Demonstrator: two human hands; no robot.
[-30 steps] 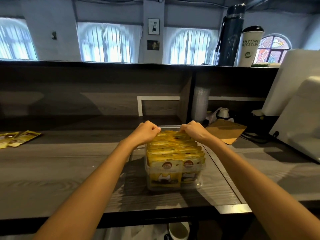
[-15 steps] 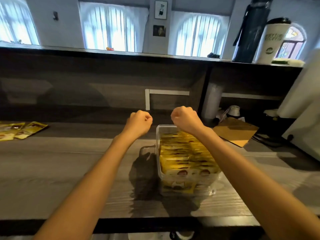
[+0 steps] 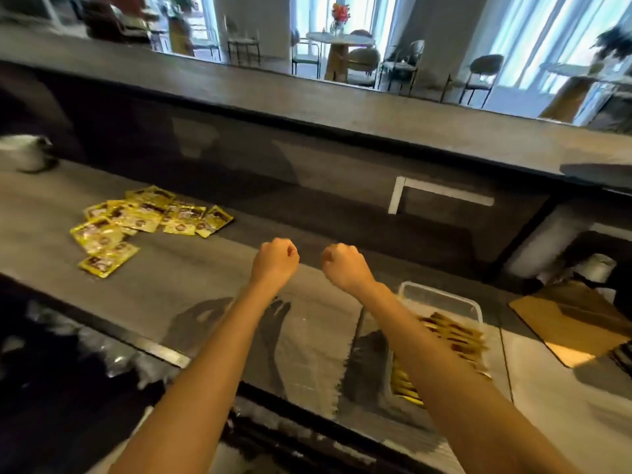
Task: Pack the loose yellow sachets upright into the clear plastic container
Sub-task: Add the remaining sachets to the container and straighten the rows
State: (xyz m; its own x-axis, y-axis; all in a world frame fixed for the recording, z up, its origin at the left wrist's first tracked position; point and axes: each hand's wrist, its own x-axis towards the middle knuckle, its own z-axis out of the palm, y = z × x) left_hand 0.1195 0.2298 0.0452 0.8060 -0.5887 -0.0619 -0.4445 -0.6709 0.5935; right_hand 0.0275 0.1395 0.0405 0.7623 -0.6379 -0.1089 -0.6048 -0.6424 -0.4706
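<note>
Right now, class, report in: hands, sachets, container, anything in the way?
Left hand, right hand both fisted, holding nothing. Loose sachets piled flat on counter, far left. Container partly filled, under right forearm. Cardboard sheet right of container.

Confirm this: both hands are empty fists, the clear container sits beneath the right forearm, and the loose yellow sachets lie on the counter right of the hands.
One error: the head view shows the loose yellow sachets on the counter left of the hands, not right. The left hand and right hand are empty fists; the clear container sits beneath the right forearm.
</note>
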